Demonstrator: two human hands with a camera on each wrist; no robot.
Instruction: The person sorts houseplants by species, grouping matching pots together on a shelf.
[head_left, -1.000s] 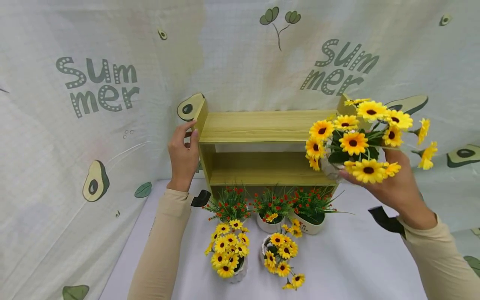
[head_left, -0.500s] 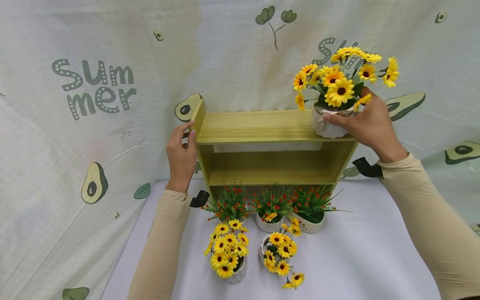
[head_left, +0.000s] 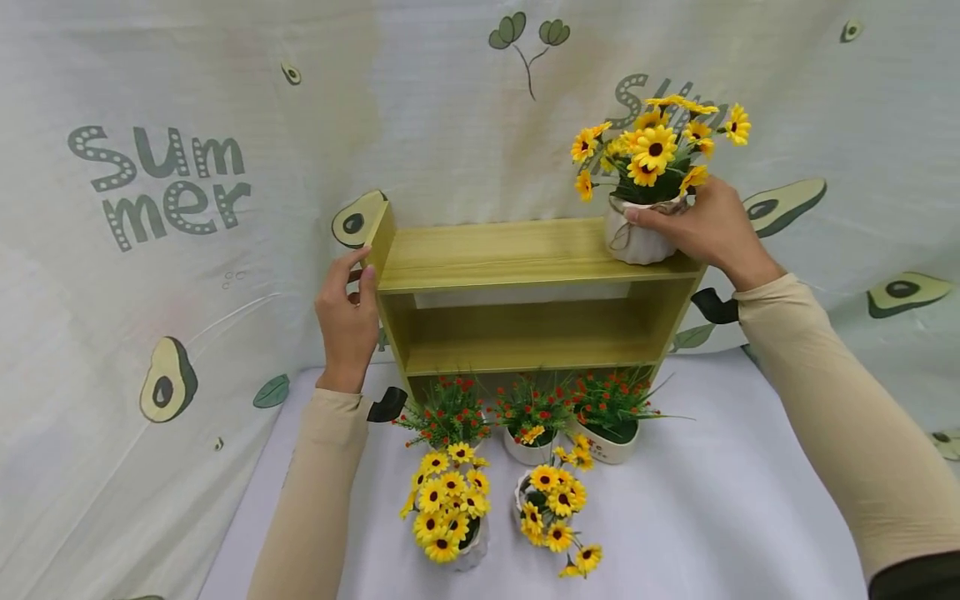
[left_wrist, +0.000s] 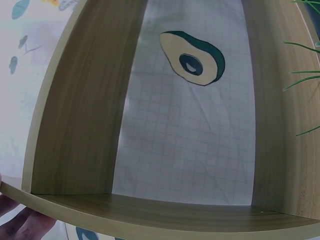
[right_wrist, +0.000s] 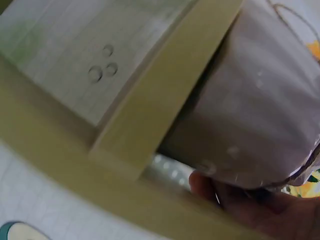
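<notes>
My right hand (head_left: 723, 229) grips a white pot (head_left: 637, 237) of yellow artificial sunflowers (head_left: 652, 148), thumb at the front of its rim. The pot is upright at the right end of the wooden shelf's top board (head_left: 495, 250); whether its base rests fully there I cannot tell. In the right wrist view the pot (right_wrist: 250, 110) and twine are close beside the shelf edge (right_wrist: 165, 85). My left hand (head_left: 348, 321) touches the outside of the shelf's left side panel (head_left: 382, 242) with loosely bent fingers. Some of those fingers (left_wrist: 27, 225) show beyond the panel in the left wrist view.
Two more sunflower pots, one left (head_left: 446, 508) and one right (head_left: 555, 508), stand on the white table (head_left: 675, 517). Behind them are three pots of red-flowered grass (head_left: 450, 412) in front of the lower shelf. A printed cloth (head_left: 450, 108) hangs behind.
My right hand has carried the sunflower pot from the shelf's right side up and left over the top board, turning it upright. The left hand has stayed at the side panel.
</notes>
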